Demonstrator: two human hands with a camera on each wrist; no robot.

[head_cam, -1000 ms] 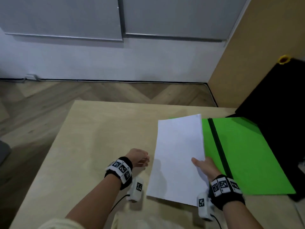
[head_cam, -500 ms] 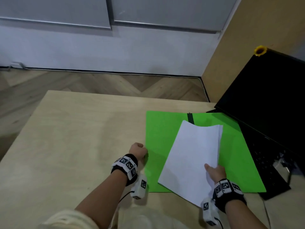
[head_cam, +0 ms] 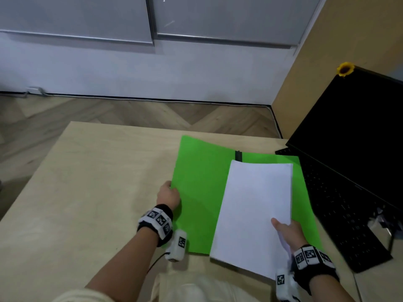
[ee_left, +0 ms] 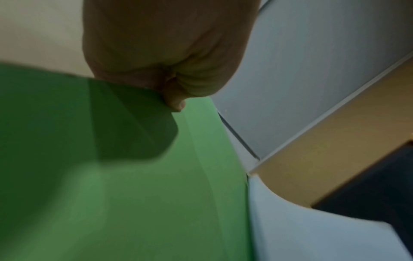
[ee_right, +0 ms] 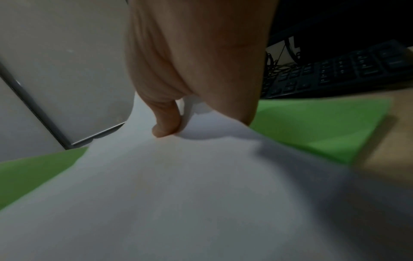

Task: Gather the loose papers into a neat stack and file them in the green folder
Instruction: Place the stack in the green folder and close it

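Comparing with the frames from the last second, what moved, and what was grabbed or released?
The paper stack, pinched throughout by the right hand, swung rightward from left of the black spine onto the green folder's right half. The left hand, earlier curled on the table holding nothing, now grips the left cover's edge, opened flat. The laptop stayed put.

right hand (head_cam: pixel 287 233) fingers under paper stack (head_cam: pixel 255 214), hidden | folder (head_cam: pixel 196 192) spine mostly covered by stack | left hand (head_cam: pixel 169 196) fingertips hidden behind folder edge | laptop (head_cam: pixel 349 171) cut off at right | wrist views blurred
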